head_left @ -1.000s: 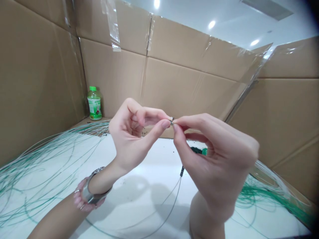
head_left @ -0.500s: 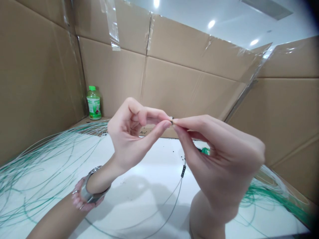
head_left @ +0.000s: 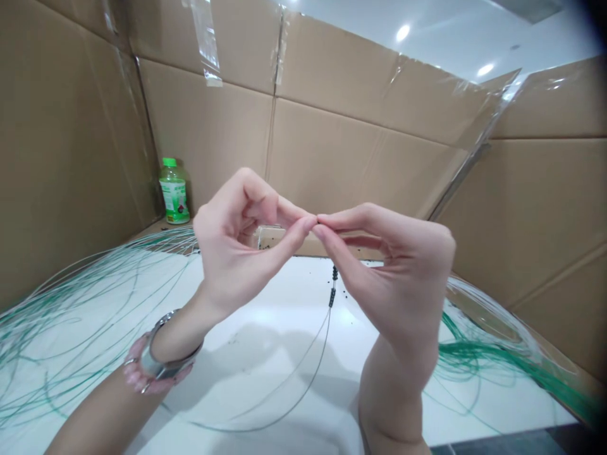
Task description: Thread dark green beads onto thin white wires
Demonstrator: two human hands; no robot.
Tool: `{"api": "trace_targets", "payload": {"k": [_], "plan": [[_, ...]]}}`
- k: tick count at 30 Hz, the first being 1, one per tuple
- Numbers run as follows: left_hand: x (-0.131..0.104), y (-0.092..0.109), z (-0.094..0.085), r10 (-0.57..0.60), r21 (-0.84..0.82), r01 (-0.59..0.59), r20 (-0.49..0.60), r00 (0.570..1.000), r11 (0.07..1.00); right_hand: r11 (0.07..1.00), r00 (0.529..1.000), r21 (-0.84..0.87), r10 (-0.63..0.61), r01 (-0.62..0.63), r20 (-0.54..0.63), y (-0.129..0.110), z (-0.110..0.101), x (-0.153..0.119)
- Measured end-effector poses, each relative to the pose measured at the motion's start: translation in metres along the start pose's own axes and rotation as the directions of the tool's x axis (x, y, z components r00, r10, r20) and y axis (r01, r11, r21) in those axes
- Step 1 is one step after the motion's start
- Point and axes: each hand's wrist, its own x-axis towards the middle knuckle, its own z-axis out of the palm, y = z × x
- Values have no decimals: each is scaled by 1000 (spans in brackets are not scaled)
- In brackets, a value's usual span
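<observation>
My left hand (head_left: 246,240) and my right hand (head_left: 389,265) meet at the fingertips above the white table (head_left: 265,366). Each pinches thumb against index finger, and what lies between the tips is too small to make out. Below my right hand's fingers hang small black beads (head_left: 332,291) in short stacks on thin strands. From the beads, a thin grey-green wire (head_left: 310,383) curves down and left over the table. A silver cuff and a pink beaded bracelet circle my left wrist.
Long green and white wires (head_left: 95,297) spread over the left side, with a green wire bundle (head_left: 484,354) at the right. A green-capped bottle (head_left: 174,193) stands in the back left corner. Cardboard walls (head_left: 360,145) surround the table; loose black beads lie near the back edge.
My right hand has turned and drawn inward, with its fingertips now against my left hand's. The dark piece seen between the tips is now mostly hidden. More of the hanging black beads shows.
</observation>
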Motion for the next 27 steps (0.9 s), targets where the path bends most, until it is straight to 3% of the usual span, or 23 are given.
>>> {"api": "trace_targets", "payload": {"k": [5, 10, 17, 22, 27], "plan": [[-3, -4, 2, 107, 71, -106, -9, 994, 992, 996, 998, -69, 63, -60, 29, 2, -4, 1], [-4, -10, 2, 102, 80, -104, 25, 994, 991, 983, 963, -113, 164, -142, 213, 11, -15, 2], [-7, -14, 8, 98, -21, -98, 49, 994, 995, 990, 972, 50, 119, -132, 203, 16, -14, 7], [-5, -22, 11, 11, -133, -2, 64, 998, 991, 993, 974, -18, 117, -115, 194, 19, -16, 9], [-17, -53, 29, -111, -221, 115, 33, 993, 968, 990, 978, -48, 136, -130, 159, 26, -22, 8]]}}
